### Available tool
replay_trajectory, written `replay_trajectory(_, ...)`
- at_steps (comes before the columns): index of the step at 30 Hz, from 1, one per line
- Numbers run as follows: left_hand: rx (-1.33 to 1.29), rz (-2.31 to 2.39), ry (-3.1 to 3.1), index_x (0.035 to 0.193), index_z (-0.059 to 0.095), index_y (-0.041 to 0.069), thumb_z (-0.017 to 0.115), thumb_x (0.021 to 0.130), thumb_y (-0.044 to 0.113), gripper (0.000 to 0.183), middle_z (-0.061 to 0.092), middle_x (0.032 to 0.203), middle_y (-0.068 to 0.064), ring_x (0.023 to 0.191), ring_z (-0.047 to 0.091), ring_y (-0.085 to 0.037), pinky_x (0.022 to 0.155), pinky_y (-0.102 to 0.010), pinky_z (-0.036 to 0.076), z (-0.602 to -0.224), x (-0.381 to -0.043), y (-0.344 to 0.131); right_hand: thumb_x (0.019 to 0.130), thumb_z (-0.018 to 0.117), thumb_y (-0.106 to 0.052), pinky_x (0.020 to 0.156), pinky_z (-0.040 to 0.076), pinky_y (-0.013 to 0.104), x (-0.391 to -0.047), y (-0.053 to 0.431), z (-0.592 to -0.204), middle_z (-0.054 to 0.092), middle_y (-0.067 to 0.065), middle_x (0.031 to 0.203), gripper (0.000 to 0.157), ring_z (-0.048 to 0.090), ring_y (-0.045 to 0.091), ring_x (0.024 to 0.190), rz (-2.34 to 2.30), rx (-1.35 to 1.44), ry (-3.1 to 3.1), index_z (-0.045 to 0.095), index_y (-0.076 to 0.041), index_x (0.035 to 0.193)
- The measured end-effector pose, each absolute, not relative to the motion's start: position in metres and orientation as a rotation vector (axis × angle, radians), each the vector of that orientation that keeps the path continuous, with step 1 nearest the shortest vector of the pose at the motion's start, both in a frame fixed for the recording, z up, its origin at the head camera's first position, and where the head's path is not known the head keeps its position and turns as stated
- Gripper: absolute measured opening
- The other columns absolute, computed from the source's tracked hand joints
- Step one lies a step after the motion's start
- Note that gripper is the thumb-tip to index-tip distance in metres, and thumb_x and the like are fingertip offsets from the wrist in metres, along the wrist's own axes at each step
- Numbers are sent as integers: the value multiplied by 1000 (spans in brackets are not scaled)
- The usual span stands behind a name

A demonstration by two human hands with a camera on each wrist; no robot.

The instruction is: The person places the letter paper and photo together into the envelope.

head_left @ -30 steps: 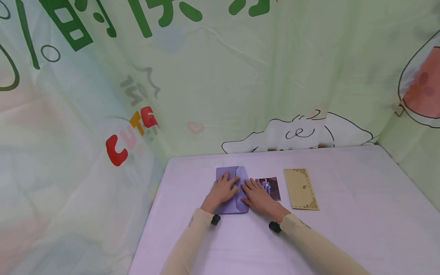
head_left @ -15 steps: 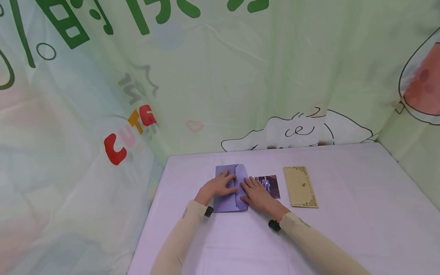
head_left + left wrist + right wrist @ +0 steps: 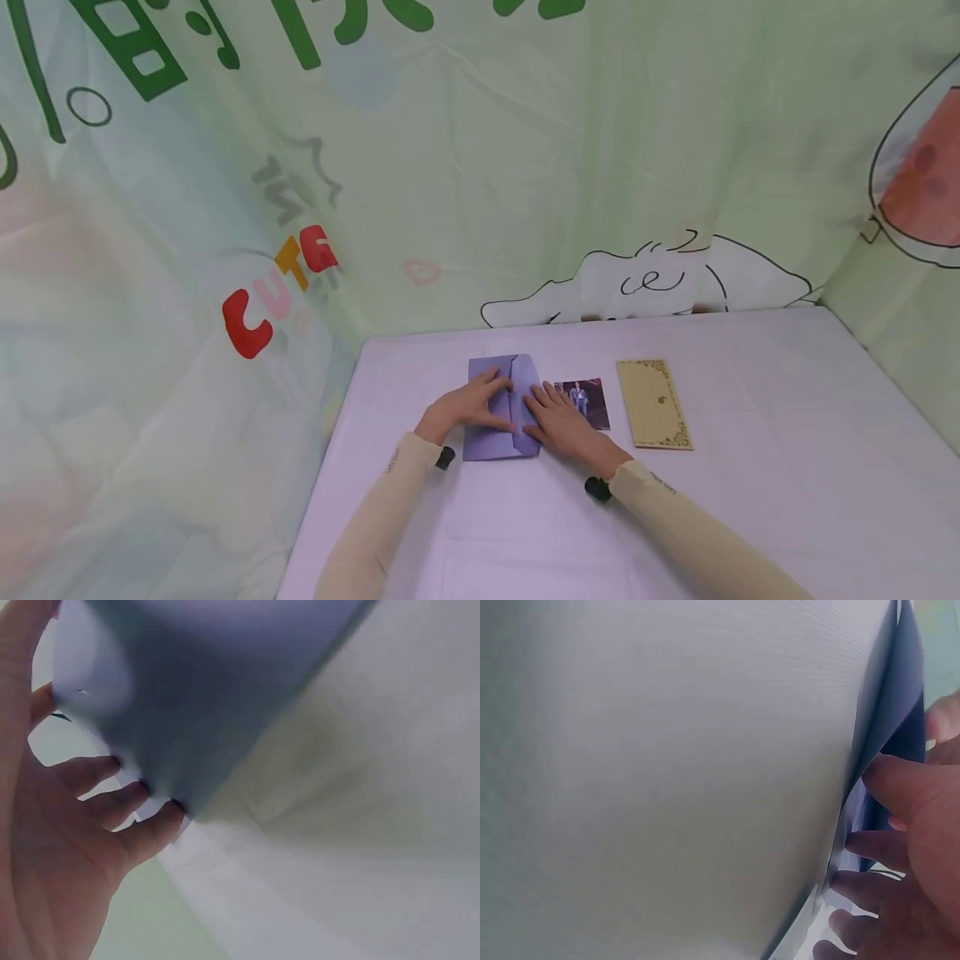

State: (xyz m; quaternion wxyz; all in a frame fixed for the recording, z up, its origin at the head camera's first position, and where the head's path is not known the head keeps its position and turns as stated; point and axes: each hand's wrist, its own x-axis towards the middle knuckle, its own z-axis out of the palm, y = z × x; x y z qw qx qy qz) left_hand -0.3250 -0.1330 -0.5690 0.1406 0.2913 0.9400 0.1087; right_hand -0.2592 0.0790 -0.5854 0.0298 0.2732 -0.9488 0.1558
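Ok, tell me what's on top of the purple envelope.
The left hand and part of the right hand lie over the envelope. Nothing else shows on it; what the hands cover can't be seen.

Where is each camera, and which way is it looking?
Head: on the head, facing forward and down at the table and purple envelope; the left hand, right hand and sleeves show.
Left wrist: on the left wrist, facing that hand's work; the left hand shows, touching the envelope.
Right wrist: on the right wrist, facing the envelope; the right hand shows, perhaps some left hand too.
Head and left wrist views share the left hand and envelope.
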Motion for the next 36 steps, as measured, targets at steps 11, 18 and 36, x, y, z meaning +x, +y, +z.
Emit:
replay_trajectory(11,899,318,2733,127,30,28,61,54,80,95,17,152,-11,139,24,-23,108,-37,32,-576,-327,-141,90,56,-35,107,23,56,-261,80,-586,35,22,143,57,26,43,135,493,830,-2955,44,-1,134)
replay_trajectory(18,927,366,2758,127,29,27,59,53,82,97,20,152,-10,139,25,-21,109,-34,31,-578,-327,-143,91,55,-37,107,23,56,-262,81,-588,35,21,144,57,25,42,135,484,833,-2952,43,-2,135)
replay_trajectory(36,921,218,2775,128,29,27,58,54,82,97,18,152,-14,138,25,-25,106,-37,34,-577,-323,-138,86,63,-36,108,25,53,-261,86,-586,39,23,141,60,29,42,133,578,836,-2890,46,-1,132)
